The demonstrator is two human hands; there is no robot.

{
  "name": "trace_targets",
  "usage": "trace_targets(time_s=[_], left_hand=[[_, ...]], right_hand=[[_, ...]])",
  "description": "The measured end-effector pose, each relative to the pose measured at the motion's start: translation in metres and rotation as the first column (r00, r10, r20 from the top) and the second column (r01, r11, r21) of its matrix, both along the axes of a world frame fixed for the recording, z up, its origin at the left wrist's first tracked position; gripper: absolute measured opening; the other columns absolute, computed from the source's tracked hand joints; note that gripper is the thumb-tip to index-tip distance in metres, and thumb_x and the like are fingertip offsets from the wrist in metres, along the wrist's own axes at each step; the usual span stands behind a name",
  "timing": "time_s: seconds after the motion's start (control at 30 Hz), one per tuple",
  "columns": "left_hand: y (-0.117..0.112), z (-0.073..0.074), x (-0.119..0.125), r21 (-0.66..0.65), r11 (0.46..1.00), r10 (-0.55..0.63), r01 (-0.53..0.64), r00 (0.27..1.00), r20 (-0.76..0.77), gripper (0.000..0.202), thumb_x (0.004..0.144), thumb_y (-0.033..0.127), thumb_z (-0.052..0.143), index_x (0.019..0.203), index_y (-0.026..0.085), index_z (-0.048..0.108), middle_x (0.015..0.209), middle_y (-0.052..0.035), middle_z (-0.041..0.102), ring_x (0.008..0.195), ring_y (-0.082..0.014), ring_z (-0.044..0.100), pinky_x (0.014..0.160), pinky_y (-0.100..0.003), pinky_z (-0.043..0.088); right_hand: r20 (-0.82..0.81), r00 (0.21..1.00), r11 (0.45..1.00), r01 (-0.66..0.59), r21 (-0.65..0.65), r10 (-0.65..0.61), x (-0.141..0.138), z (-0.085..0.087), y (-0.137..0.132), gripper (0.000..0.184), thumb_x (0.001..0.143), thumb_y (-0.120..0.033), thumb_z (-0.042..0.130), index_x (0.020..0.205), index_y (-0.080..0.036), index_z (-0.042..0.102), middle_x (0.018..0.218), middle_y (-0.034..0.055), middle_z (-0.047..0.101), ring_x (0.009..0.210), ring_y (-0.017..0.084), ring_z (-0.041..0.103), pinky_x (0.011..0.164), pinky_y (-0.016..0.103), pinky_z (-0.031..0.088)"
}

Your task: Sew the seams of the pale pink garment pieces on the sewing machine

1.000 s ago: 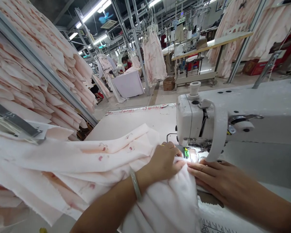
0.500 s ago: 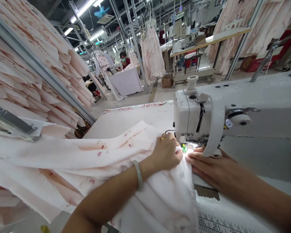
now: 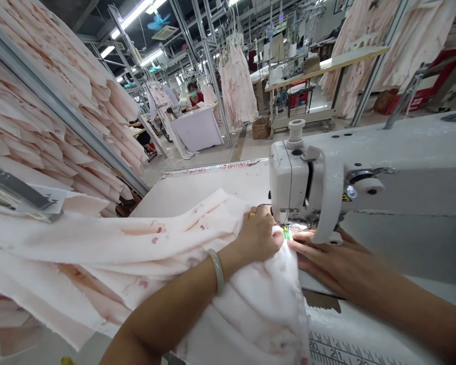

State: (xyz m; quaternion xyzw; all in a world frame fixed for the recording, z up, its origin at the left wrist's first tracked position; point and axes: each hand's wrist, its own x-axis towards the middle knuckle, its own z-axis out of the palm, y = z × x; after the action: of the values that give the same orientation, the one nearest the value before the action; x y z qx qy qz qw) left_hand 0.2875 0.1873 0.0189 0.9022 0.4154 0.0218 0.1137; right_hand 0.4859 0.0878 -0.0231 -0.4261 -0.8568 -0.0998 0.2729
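A pale pink printed fabric (image 3: 197, 238) spreads over the left of the table and runs under the needle area of a white sewing machine (image 3: 289, 177). My left hand (image 3: 260, 234), with a ring and a bracelet at the wrist, is closed on the fabric just left of the presser foot (image 3: 286, 232), which has green parts. On the other side, my right hand (image 3: 334, 261) lies flat, fingers stretched toward the foot and fingertips at the fabric's edge. The machine's light falls on the spot between both hands. The needle itself cannot be made out.
Racks of hanging pale pink garment pieces (image 3: 53, 96) stand close on the left. A clamp (image 3: 19, 192) holds the fabric's far left end. A printed ruler scale (image 3: 338, 350) marks the table's front. Behind are a co-worker (image 3: 195, 96), another work table (image 3: 327, 66) and a cardboard box (image 3: 261, 128).
The machine appears slightly further left in view, as the camera has shifted a little. Both hands keep nearly the same places beside the presser foot, the left still gripping the fabric.
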Motion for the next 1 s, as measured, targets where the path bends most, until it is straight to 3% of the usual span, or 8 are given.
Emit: trace_targets(time_s=[0.13, 0.23, 0.33, 0.4, 0.5, 0.6, 0.8, 1.0], left_hand=[[0.002, 0.006, -0.002, 0.001, 1.0, -0.011, 0.011, 0.999, -0.033, 0.013, 0.101, 0.021, 0.056, 0.093, 0.02, 0.067, 0.125, -0.015, 0.068, 0.125, -0.0336, 0.06, 0.11, -0.045, 0.052], [-0.003, 0.025, -0.018, -0.047, 0.994, -0.105, 0.103, 0.994, -0.038, 0.021, 0.103, 0.021, 0.056, 0.118, 0.016, 0.069, 0.136, -0.0173, 0.067, 0.128, -0.0337, 0.062, 0.113, -0.046, 0.053], [-0.023, 0.047, -0.045, -0.03, 0.95, -0.309, 0.31, 0.95, 0.038, 0.038, 0.104, 0.022, 0.055, 0.139, 0.014, 0.064, 0.148, -0.0187, 0.064, 0.14, -0.0342, 0.058, 0.123, -0.049, 0.046], [-0.041, 0.053, -0.061, -0.031, 0.875, -0.479, 0.483, 0.873, 0.091, 0.043, 0.105, 0.027, 0.058, 0.146, 0.015, 0.063, 0.155, -0.0177, 0.063, 0.147, -0.0334, 0.056, 0.132, -0.05, 0.037], [-0.063, 0.04, -0.076, -0.075, 0.824, -0.555, 0.562, 0.827, 0.096, 0.049, 0.107, 0.04, 0.064, 0.149, 0.014, 0.063, 0.149, -0.0175, 0.07, 0.139, -0.0339, 0.065, 0.134, -0.052, 0.034], [-0.07, 0.017, -0.078, -0.057, 0.858, -0.502, 0.51, 0.857, 0.115, 0.037, 0.108, 0.025, 0.054, 0.141, 0.014, 0.069, 0.146, -0.0168, 0.073, 0.135, -0.033, 0.069, 0.126, -0.05, 0.042], [-0.063, 0.006, -0.076, -0.105, 0.912, -0.327, 0.398, 0.855, 0.402, 0.033, 0.104, 0.014, 0.05, 0.124, 0.02, 0.076, 0.133, -0.0085, 0.082, 0.125, -0.023, 0.074, 0.114, -0.038, 0.052], [-0.063, -0.005, -0.076, 0.024, 0.882, -0.453, 0.472, 0.831, 0.322, 0.032, 0.106, 0.019, 0.053, 0.127, 0.021, 0.077, 0.139, -0.0065, 0.08, 0.126, -0.0246, 0.072, 0.114, -0.043, 0.048]], right_hand=[[-0.027, 0.999, 0.999, -0.032, -0.015, 0.032, 0.002, 0.002, 0.0, 0.035, 0.122, -0.034, 0.035, 0.128, -0.029, 0.069, 0.112, 0.0031, 0.083, 0.087, 0.025, 0.075, 0.099, 0.048, 0.051], [-0.023, 0.997, 0.997, -0.069, 0.032, 0.07, 0.005, 0.007, -0.001, 0.037, 0.122, -0.03, 0.033, 0.123, -0.027, 0.07, 0.104, 0.0033, 0.082, 0.087, 0.025, 0.074, 0.097, 0.046, 0.05], [-0.004, 0.993, 0.991, -0.12, 0.057, 0.12, 0.007, 0.016, -0.004, 0.041, 0.121, -0.023, 0.032, 0.104, -0.024, 0.069, 0.094, 0.0037, 0.079, 0.082, 0.023, 0.071, 0.088, 0.043, 0.049], [0.031, 0.978, 0.977, -0.209, 0.043, 0.208, 0.004, 0.023, -0.01, 0.037, 0.119, -0.02, 0.038, 0.096, -0.023, 0.067, 0.086, 0.003, 0.074, 0.076, 0.022, 0.065, 0.078, 0.041, 0.047], [0.111, 0.919, 0.926, -0.377, -0.035, 0.379, -0.009, 0.029, -0.028, 0.032, 0.116, -0.022, 0.047, 0.09, -0.023, 0.064, 0.08, 0.0022, 0.066, 0.071, 0.022, 0.057, 0.069, 0.04, 0.043], [0.187, 0.873, 0.892, -0.443, -0.089, 0.451, -0.029, 0.027, -0.05, 0.027, 0.11, -0.015, 0.05, 0.089, -0.023, 0.066, 0.083, 0.0032, 0.065, 0.072, 0.022, 0.055, 0.07, 0.04, 0.045], [0.133, 0.887, 0.893, -0.449, 0.027, 0.442, -0.053, 0.011, -0.074, 0.024, 0.098, -0.011, 0.055, 0.101, -0.022, 0.077, 0.09, 0.0092, 0.076, 0.083, 0.027, 0.062, 0.076, 0.041, 0.05], [0.076, 0.913, 0.916, -0.398, -0.048, 0.4, -0.049, 0.011, -0.07, 0.029, 0.105, -0.004, 0.049, 0.093, -0.021, 0.069, 0.084, 0.0033, 0.07, 0.073, 0.02, 0.059, 0.071, 0.037, 0.049]])
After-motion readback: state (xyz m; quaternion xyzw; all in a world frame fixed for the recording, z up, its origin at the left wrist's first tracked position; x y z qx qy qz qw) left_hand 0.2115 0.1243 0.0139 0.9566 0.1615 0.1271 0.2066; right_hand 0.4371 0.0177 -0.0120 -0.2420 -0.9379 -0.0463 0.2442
